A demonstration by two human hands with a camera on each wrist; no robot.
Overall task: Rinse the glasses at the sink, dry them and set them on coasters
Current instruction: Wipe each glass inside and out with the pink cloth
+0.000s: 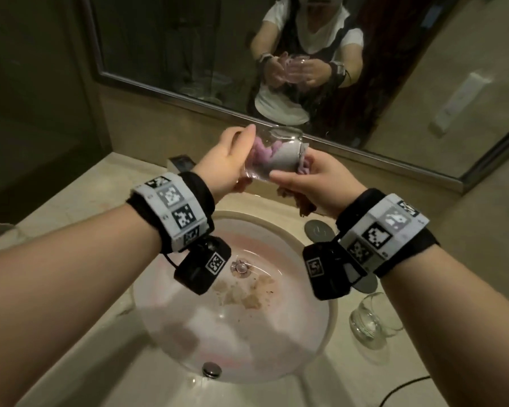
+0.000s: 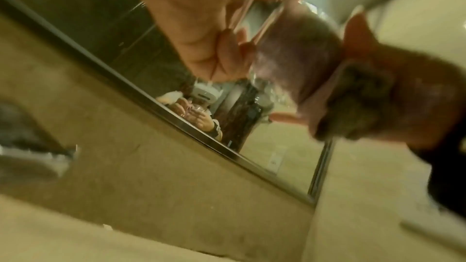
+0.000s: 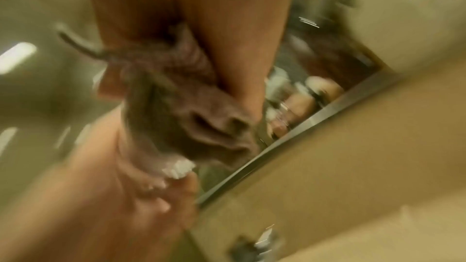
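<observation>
While both hands (image 1: 227,163) grip a cloth-stuffed glass (image 1: 272,155), a beige counter (image 1: 80,356) rings the sink (image 1: 321,342) below a mirror (image 1: 165,48).

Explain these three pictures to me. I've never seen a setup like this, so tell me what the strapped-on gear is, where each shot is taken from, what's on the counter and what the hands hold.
No robot here: a person wears cameras on the head and on each wrist, with patterned bands. The big picture looks down from the head; the two blurry ones look along each hand. The left hand holds a clear glass above the sink. The right hand grips a pinkish cloth that is stuffed into the glass, apparently drying it. A second glass stands on the counter right of the basin. The mirror shows the person's reflection.
</observation>
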